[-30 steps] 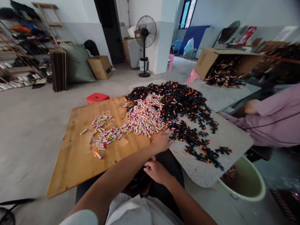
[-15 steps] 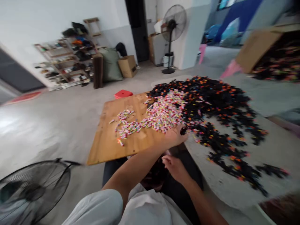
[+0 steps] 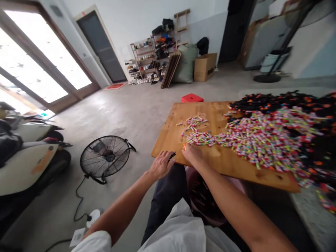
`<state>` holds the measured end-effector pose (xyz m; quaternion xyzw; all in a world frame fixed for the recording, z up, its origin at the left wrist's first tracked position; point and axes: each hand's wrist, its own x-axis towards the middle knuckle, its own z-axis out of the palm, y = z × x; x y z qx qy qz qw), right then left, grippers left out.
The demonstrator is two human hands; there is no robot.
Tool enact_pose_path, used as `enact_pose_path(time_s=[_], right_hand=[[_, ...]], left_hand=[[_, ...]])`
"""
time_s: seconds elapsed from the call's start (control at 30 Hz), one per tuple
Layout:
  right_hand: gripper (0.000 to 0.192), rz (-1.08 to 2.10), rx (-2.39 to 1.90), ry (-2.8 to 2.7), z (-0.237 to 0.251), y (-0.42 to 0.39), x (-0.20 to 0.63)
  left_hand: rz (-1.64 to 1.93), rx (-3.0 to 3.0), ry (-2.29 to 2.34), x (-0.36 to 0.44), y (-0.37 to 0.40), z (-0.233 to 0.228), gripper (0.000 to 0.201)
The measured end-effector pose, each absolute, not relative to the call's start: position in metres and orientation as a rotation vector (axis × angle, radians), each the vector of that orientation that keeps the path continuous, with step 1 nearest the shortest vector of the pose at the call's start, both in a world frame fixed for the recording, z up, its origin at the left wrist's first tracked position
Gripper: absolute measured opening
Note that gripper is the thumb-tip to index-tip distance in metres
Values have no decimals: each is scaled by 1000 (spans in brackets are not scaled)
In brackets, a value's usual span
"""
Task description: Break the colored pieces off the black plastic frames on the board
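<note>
My left hand [image 3: 162, 165] is at the near left edge of the wooden board [image 3: 168, 134], closed on a small black plastic piece [image 3: 172, 155] that sticks out between thumb and fingers. Just right of it, my right hand [image 3: 191, 154] reaches down to the board, its fingertips pinched on a small orange-and-white piece [image 3: 184, 147]. Beyond the right hand, a loose trail of small pink, white and yellow pieces [image 3: 201, 138] runs into a large heap of the same pieces [image 3: 273, 134]. Black pieces with orange parts [image 3: 265, 101] are piled behind.
A dark reddish tub [image 3: 196, 199] with dark contents stands below the board, by my legs. On the floor at left are a black floor fan [image 3: 109, 157], a power strip [image 3: 93, 217] and a scooter [image 3: 28, 164]. A red stool [image 3: 192, 98] stands behind the board.
The view has swung left. My left hand has gone from the black pile to the board's near left edge with a black piece. My right hand has risen from below onto the board.
</note>
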<state>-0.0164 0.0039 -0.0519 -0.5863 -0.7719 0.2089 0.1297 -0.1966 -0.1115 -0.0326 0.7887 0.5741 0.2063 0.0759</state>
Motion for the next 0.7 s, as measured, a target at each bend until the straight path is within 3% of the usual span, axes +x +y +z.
enact_pose_path(time_s=[0.17, 0.23, 0.43, 0.7], right_hand=[[17, 605, -1774, -2096, -69, -4, -9], [13, 780, -1679, -1843, -70, -15, 7], [27, 1456, -1013, -1099, -43, -72, 44], [23, 1440, -878, -1108, -30, -113, 83]], left_hand=[[677, 2428, 1680, -211, -119, -27, 40], [756, 2451, 1643, -206, -118, -27, 39], [890, 2579, 1359, -169, -104, -26, 39], [850, 2728, 1088, -122, -96, -14, 42]])
